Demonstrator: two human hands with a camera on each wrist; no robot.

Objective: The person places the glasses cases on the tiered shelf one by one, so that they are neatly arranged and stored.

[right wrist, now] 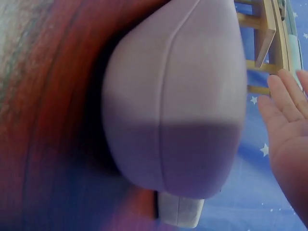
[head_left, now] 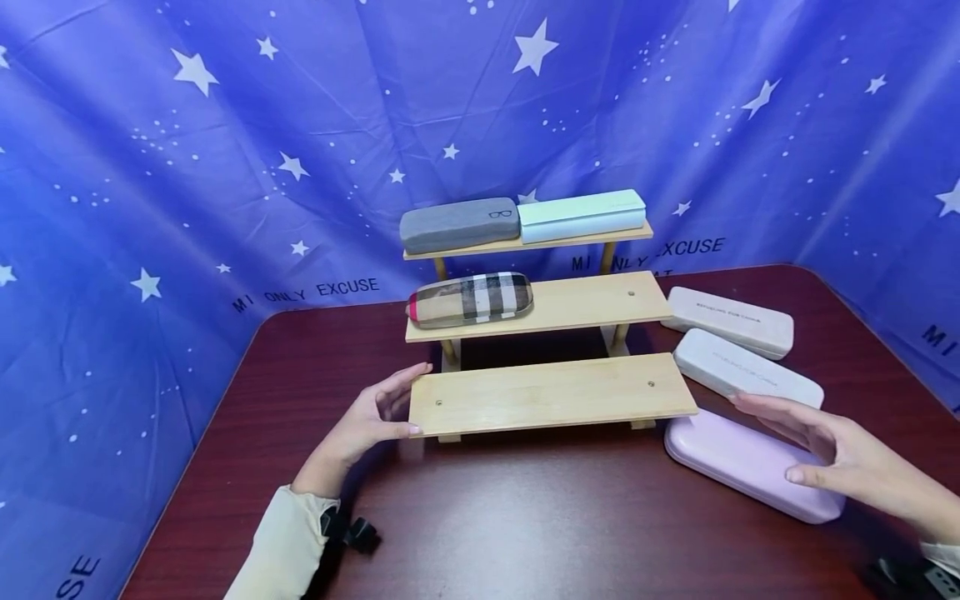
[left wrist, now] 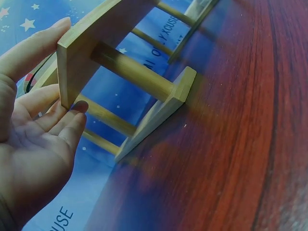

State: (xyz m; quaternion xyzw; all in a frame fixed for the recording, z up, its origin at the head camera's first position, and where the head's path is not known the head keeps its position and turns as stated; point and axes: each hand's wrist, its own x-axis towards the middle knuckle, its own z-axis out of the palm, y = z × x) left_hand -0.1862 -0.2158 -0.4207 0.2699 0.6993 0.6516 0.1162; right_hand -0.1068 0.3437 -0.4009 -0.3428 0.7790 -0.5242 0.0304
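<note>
My left hand (head_left: 369, 418) holds the left end of the lowest board of a three-tier wooden display stand (head_left: 555, 392), thumb at the front corner and fingers toward the back. The left wrist view shows that hand (left wrist: 41, 130) against the board's end (left wrist: 79, 57). Over a lilac glasses case (head_left: 750, 467) my right hand (head_left: 847, 454) hovers with its fingers extended, holding nothing. In the right wrist view the lilac case (right wrist: 192, 96) fills the middle, with the hand (right wrist: 291, 120) apart from it at the right.
A grey glasses case (head_left: 461, 225) and a pale mint one (head_left: 583, 215) sit on the top tier. A plaid case (head_left: 472, 298) lies on the middle tier's left. Two whitish cases, one farther back (head_left: 731, 321) and one nearer (head_left: 750, 367), lie on the dark red table (head_left: 525, 517).
</note>
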